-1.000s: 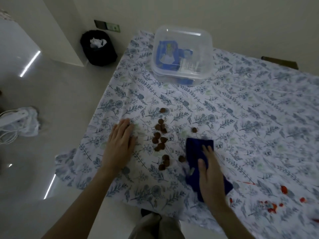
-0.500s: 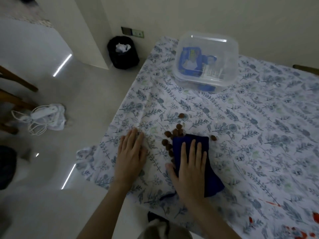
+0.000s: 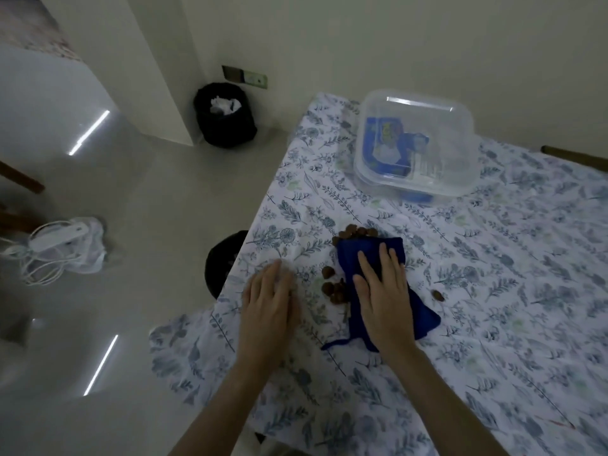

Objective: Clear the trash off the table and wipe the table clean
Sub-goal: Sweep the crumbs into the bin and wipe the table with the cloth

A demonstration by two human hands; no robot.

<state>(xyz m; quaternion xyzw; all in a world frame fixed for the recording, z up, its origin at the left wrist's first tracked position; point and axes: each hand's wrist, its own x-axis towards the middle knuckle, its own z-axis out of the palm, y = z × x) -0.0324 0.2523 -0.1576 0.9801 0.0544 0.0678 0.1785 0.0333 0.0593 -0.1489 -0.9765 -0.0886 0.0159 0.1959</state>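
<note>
We press flat right hand (image 3: 383, 291) on dark blue cloth (image 3: 371, 268), now pushed further; small brown crumb pieces (image 3: 357, 232) bunch beyond fingertips. Left hand (image 3: 269, 301) rests flat, empty. Sweeping underway.

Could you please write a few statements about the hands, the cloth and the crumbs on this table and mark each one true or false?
1. The right hand lies flat on the blue cloth. True.
2. The left hand holds the cloth. False: it rests on the tablecloth beside the cloth, apart from it.
3. Brown crumbs sit bunched at the far edge of the cloth. True.
4. The clear plastic box stands on the floor. False: it stands on the table, beyond the cloth.
5. The black bin by the wall is empty. False: white paper shows inside it.
</note>
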